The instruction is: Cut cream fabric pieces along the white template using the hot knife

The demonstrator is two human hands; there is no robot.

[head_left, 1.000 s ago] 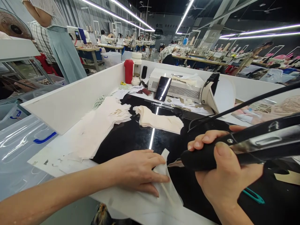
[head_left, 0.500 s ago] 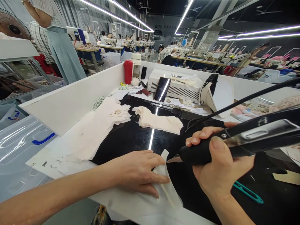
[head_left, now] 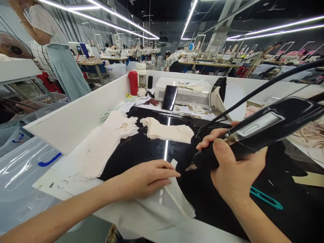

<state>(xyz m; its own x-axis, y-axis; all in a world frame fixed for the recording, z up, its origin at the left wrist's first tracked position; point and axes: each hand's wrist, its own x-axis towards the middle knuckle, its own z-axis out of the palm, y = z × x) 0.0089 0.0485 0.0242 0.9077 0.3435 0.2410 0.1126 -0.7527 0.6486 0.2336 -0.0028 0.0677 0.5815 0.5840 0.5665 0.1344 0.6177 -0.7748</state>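
Observation:
My right hand (head_left: 233, 168) is wrapped around a black corded electric knife (head_left: 253, 131). Its short pointed metal blade (head_left: 191, 167) is aimed left and down over the black work surface (head_left: 141, 158), just right of the cloth. My left hand (head_left: 146, 179) has its fingers stretched out at the upper end of a thin white fabric piece (head_left: 181, 199), with nothing clearly gripped. A narrow pale strip runs along that piece, and its lower part hangs toward the front edge. Farther back lies a stack of cream fabric pieces (head_left: 167, 130).
A larger pale fabric pile (head_left: 101, 145) lies on the left. A teal-handled tool (head_left: 267, 198) rests near my right wrist. At the back stand a phone (head_left: 170, 98), a white vented box (head_left: 194, 92) and a red bottle (head_left: 133, 82). A low white wall (head_left: 83, 118) borders the table.
My left hand has lifted slightly and its fingers have drawn closer together at the fabric's upper end. The electric knife's blade has moved off the fabric edge, a little to the right.

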